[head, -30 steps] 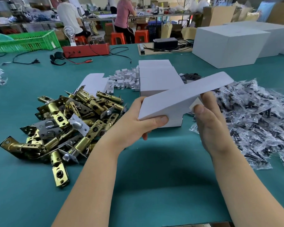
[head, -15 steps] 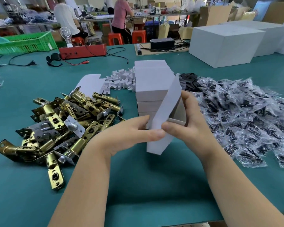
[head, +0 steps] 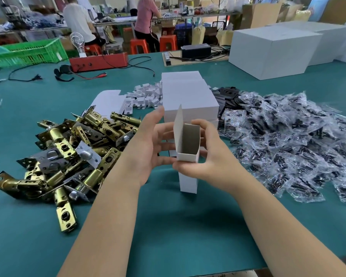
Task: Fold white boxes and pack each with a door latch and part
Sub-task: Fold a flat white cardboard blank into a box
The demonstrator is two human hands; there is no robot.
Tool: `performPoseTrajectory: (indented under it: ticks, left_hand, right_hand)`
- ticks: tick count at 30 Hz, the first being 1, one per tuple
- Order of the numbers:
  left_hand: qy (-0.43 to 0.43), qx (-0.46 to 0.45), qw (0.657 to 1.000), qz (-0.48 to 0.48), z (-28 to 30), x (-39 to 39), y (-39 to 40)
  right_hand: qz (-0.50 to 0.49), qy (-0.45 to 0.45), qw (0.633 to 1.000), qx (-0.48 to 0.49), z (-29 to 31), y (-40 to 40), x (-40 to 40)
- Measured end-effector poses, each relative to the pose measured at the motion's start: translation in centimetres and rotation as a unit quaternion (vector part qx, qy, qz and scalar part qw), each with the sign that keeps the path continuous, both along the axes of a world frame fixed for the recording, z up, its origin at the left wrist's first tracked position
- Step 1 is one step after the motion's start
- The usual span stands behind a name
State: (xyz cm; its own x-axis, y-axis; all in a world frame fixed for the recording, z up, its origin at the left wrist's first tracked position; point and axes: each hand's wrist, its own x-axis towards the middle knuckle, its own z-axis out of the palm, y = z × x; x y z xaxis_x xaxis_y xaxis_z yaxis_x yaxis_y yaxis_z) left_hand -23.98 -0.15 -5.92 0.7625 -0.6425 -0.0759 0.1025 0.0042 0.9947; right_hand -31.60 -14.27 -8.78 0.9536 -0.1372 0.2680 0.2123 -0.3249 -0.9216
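A small white box [head: 188,148] stands upright in front of me, its top open and one flap sticking up. My right hand [head: 208,154] grips it from the right, thumb across its front. My left hand [head: 150,144] is beside it on the left with fingers spread and straight, fingertips at the box's side. A pile of brass door latches [head: 68,152] lies to the left on the green table [head: 168,226]. A heap of parts in clear plastic bags [head: 292,142] lies to the right.
A stack of flat white box blanks [head: 188,96] sits just behind the hands, with small white card inserts [head: 144,96] to its left. Large white cartons [head: 272,48], a red device with cables [head: 98,61] and a green crate [head: 28,52] stand at the back. People work at far benches.
The flat white blank held slanted in both hands has been squared into an upright box with its top open. My left hand let go of it and spread its fingers.
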Motion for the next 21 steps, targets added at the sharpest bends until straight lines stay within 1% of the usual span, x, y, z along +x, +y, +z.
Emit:
performPoseTrajectory:
  ticks: [4,6,8,10,11,13,16,19,21]
  left_hand:
    - [-0.007,-0.003,1.000,0.030,0.09,-0.44,-0.43]
    - [0.026,-0.038,0.998,0.046,0.40,-0.51,-0.38]
    - [0.078,-0.082,0.990,0.085,0.60,-0.25,-0.04]
    - [0.092,-0.088,0.984,0.123,0.60,0.03,0.13]
    - [0.076,-0.066,0.987,0.124,0.49,0.04,0.16]
    - [0.012,0.009,0.995,0.099,0.22,-0.18,0.02]
    - [-0.087,0.104,0.989,0.053,-0.22,-0.46,-0.38]
    - [-0.186,0.147,0.970,0.059,-0.23,-0.40,-0.34]
    - [-0.227,0.152,0.960,0.067,-0.15,-0.41,-0.24]
  right_hand:
    - [-0.001,0.000,1.000,-0.001,-0.14,0.25,0.05]
    - [-0.001,0.004,1.000,0.007,-0.27,0.21,0.13]
    - [0.002,0.014,1.000,0.020,-0.29,0.00,0.23]
    - [0.005,0.023,0.999,0.027,-0.22,-0.25,0.26]
    - [0.007,0.025,0.999,0.029,-0.15,-0.31,0.23]
    - [0.008,0.025,0.999,0.036,-0.02,-0.24,0.12]
    - [0.006,0.013,0.999,0.036,0.15,-0.12,-0.13]
    - [0.009,0.007,0.999,0.040,0.14,-0.06,-0.24]
    - [0.012,0.008,0.999,0.038,0.03,0.03,-0.20]
